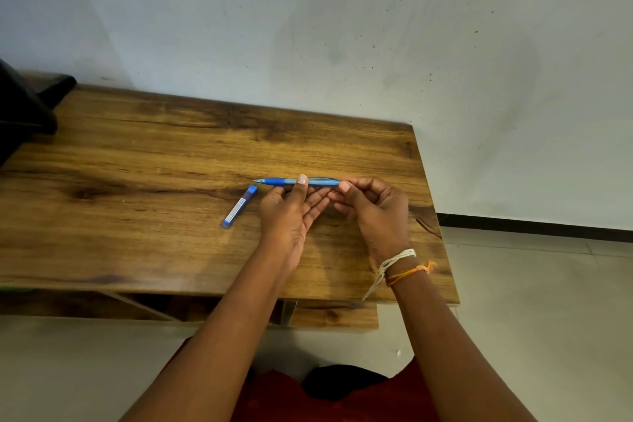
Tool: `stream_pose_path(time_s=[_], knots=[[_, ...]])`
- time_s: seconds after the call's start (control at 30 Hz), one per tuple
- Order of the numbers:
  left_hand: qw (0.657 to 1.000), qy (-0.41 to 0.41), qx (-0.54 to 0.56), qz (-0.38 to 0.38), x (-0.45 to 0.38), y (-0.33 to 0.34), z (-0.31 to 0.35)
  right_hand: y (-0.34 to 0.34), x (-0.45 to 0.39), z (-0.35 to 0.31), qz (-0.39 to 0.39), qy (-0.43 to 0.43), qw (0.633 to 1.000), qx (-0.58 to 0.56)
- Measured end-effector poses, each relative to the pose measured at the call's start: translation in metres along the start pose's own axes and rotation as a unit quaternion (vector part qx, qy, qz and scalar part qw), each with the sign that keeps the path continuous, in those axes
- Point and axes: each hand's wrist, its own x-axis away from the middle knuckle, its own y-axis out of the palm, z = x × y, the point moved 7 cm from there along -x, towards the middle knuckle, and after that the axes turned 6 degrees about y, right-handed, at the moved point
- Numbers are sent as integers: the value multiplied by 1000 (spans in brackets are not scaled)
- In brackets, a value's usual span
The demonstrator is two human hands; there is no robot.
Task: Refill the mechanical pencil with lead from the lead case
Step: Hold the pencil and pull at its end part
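My left hand (291,212) pinches the blue pencil (296,181) mid-barrel, level above the table (137,154); my right hand (373,204) grips its rear end. Lead case (239,206) lies just left of the pencil tip, well inside the table's edges.

Blue pencil (296,181), blue lead case (239,206) (white label), brown wood-grain table (137,154).

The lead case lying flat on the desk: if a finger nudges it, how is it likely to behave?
The lead case looks small, thin and plastic, so probably light and stiff. It lies flat and looks flat-sided, so it would likely slide on the smooth wooden desk rather than roll. Its slimness may make pinching it up fiddly.
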Motion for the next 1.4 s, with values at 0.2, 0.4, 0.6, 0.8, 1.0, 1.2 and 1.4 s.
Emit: stream_pose_path(time_s=[0.2, 0.4, 0.6, 0.8, 1.0, 1.2, 1.4], knots=[[1000, 4, 8, -5, -1, -2, 2, -1, -2, 1, -14, 10, 999, -29], [1000, -3, 8, -8, 0, 1, 2, -49, -9, -1, 180, -48, 974, 126], [1000, -12, 7, -3, 3, 2, 3, -62, -13, -5, 225, -95, 920, 307], [1000, -20, -1, 0, 3, 1, 2, -63, -18, -3, 233, -74, 869, 430], [1000, -23, 3, -1, 4, 3, 2, -69, -20, -1, 208, -23, 898, 387], [1000, -15, 0, 5, 4, 5, 2, -50, 3, 2, 224, 8, 961, 160], [1000, -7, 2, -12, 4, 5, 2, 6, 14, 24, 78, 83, 981, -154]])
